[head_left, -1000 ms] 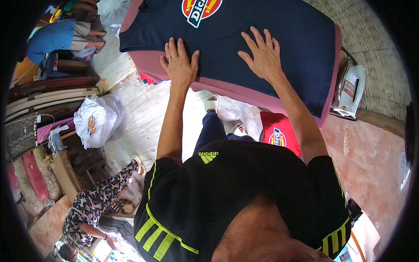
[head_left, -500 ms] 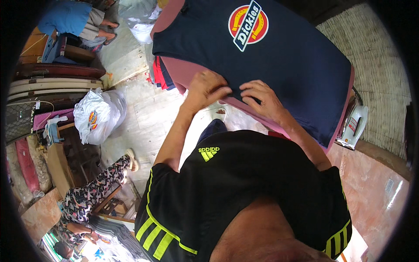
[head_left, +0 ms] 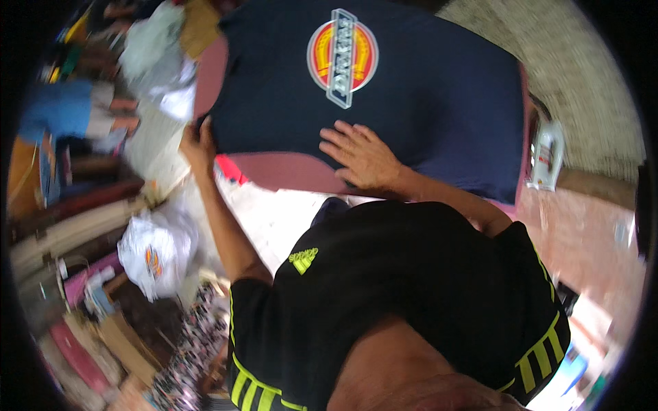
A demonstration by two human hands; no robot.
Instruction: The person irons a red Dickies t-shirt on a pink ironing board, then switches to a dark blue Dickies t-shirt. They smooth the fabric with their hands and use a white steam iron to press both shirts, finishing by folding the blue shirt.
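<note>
Left hand (head_left: 197,142) shifted to shirt (head_left: 425,96) corner, right hand (head_left: 362,154) flat

view: single head camera, fisheye, looks steeply down from above the person's own chest | faces: forward to the navy shirt (head_left: 411,89) on the pink board (head_left: 274,171), close, about at arm reach | edges: bent and blurred, so the left side clutter is probably floor level | shared part: no second view

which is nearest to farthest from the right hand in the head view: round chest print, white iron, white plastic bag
From the right hand:
1. round chest print, just ahead on the navy shirt.
2. white iron, off to the right.
3. white plastic bag, lower left on the floor.
</note>
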